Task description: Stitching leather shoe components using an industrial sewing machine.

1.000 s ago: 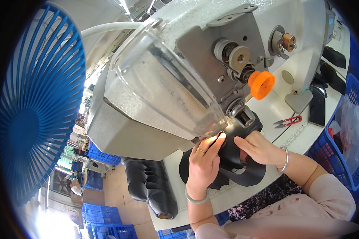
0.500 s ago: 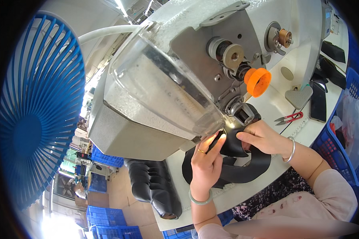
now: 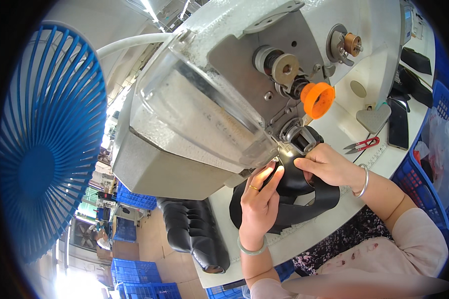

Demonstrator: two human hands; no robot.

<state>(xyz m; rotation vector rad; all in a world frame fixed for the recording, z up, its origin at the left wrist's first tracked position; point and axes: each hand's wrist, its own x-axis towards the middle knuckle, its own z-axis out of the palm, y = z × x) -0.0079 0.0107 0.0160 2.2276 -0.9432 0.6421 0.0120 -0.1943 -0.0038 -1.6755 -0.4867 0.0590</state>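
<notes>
A black leather piece (image 3: pixel 299 212), looped like a shoe upper, lies under the head of a sewing machine (image 3: pixel 184 124). My left hand (image 3: pixel 259 202), wearing a ring and a pale bangle, grips its edge beside the lit needle area, the fingertips close together there. On the other side, my right hand (image 3: pixel 329 167) pinches the leather with the thumb on top and the other fingers curled beneath, partly hidden. A silver bangle is on that wrist. The machine head covers part of the stitching spot.
Nested black leather uppers (image 3: pixel 192 234) sit at the table's left edge. To the right lie red-handled thread snips (image 3: pixel 362 144), a grey pad (image 3: pixel 374 119) and a phone (image 3: pixel 397 124). A blue basket (image 3: pixel 434 184) stands at far right, a blue fan (image 3: pixel 50 144) at far left.
The view has shifted slightly. My right hand has moved a little nearer the needle, and the leather loop has turned slightly under it. My left hand keeps its place at the edge.
</notes>
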